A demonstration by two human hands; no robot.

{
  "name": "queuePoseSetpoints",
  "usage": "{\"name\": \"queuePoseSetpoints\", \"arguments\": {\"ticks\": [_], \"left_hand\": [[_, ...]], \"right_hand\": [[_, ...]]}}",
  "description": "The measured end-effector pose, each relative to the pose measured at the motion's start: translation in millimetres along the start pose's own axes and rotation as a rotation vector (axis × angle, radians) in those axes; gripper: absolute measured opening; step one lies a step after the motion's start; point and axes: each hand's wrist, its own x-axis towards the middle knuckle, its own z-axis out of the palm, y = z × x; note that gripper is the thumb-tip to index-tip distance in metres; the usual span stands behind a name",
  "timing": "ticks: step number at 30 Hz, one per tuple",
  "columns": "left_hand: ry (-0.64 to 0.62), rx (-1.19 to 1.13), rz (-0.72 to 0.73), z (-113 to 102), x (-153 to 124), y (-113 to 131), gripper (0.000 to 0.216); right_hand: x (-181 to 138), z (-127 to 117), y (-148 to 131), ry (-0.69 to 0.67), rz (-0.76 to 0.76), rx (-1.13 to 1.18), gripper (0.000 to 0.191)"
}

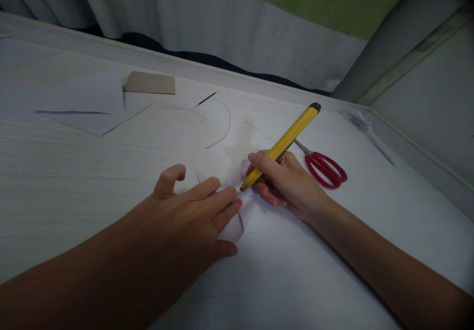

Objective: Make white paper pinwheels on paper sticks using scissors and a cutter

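A small folded piece of white paper (234, 228) lies on the white tabletop (92, 191), partly hidden under my left hand (194, 216). That hand rests on the paper with its fingers stretched out and the thumb along the near edge. My right hand (279, 172) grips a thick yellow marker (294, 131) with a dark end cap. The marker slants, its tip down at the paper beside my left fingertips. Just beyond my right hand lie scissors (326, 171) with red handles, their blades partly hidden behind the marker.
Folded white paper sheets (85, 98) lie at the back left beside a grey-brown card (151, 83). A thin dark stick (206, 99) and curved paper strips (228, 122) are near the middle. Crumpled white material (365, 125) sits at the back right. A raised ledge (207, 75) and curtain (222, 19) border the far side.
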Motion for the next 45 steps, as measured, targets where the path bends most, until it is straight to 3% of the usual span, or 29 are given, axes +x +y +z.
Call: {"name": "queuePoseSetpoints", "arguments": {"ticks": [38, 45], "left_hand": [[0.009, -0.028, 0.006, -5.1, 1.0, 0.4, 0.025], [-0.017, -0.033, 0.006, -4.5, 1.3, 0.3, 0.028]], "right_hand": [[0.8, 1.0, 1.5, 0.045, -0.001, -0.021, 0.03], [-3.7, -3.4, -1.1, 0.054, -0.016, 0.103, 0.035]]}}
